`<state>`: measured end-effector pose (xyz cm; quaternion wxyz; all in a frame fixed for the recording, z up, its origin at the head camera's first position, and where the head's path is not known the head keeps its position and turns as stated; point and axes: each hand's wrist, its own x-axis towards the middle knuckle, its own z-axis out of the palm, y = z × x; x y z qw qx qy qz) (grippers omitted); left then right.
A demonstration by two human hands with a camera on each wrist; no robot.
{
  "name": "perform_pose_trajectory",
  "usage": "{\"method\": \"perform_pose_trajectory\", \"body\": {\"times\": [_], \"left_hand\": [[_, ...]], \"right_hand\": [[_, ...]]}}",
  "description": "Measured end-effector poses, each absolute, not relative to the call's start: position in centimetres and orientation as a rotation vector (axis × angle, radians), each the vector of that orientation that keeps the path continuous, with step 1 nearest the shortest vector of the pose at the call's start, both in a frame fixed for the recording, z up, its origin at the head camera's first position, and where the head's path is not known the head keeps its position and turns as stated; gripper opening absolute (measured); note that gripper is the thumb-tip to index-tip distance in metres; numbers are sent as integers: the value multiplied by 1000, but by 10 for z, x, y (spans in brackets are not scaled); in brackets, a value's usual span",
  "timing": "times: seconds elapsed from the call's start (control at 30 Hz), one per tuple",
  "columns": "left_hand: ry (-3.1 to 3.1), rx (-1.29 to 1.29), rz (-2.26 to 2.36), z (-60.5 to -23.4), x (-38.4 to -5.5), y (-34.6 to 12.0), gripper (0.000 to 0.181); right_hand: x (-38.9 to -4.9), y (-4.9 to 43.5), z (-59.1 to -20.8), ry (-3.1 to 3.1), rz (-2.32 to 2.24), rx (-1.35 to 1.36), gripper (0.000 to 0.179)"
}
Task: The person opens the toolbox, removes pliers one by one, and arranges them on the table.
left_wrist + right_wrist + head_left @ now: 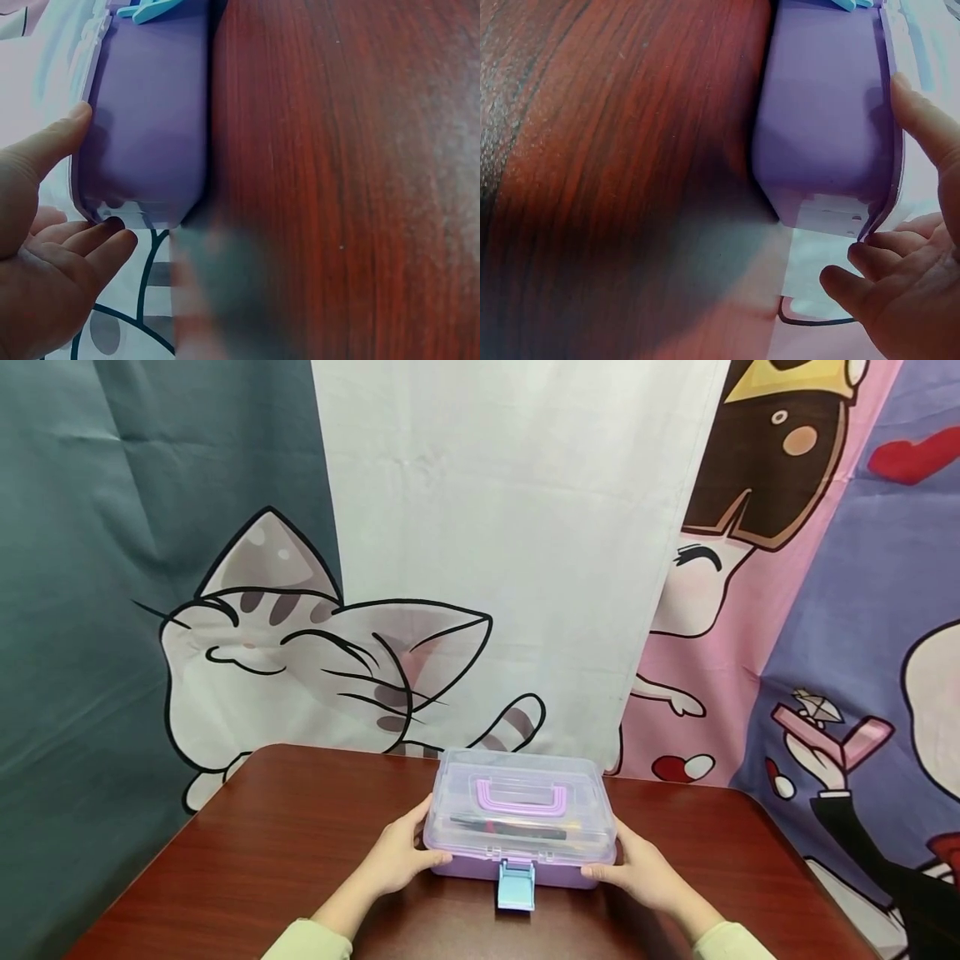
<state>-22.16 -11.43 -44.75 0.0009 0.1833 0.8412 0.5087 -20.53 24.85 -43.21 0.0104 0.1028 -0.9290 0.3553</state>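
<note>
A purple storage box (480, 867) with a clear lid (465, 768) stands on the table, a lilac handle (522, 808) lying on its top. Through the lid I see slender dark and coloured items, too blurred to name. The light-blue latch (516, 887) at the front hangs unfastened and points outward. My left hand (397, 856) grips the left end of the box, thumb on the front rim and fingers at the side. At the opposite end my right hand (637, 864) holds it the same way. Both wrist views show fingertips against the rim.
The box sits on a glossy reddish-brown table (285, 843), near its far edge. Behind hangs a cloth backdrop (510, 527) printed with a cartoon cat and cartoon figures.
</note>
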Motion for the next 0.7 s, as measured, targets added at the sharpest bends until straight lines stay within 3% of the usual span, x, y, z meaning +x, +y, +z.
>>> {"method": "perform_pose_trajectory", "body": {"times": [0.7], "left_hand": [[2645, 591, 1660, -435, -226, -116, 85]], "right_hand": [[-205, 250, -420, -2853, 1038, 318, 81]]}}
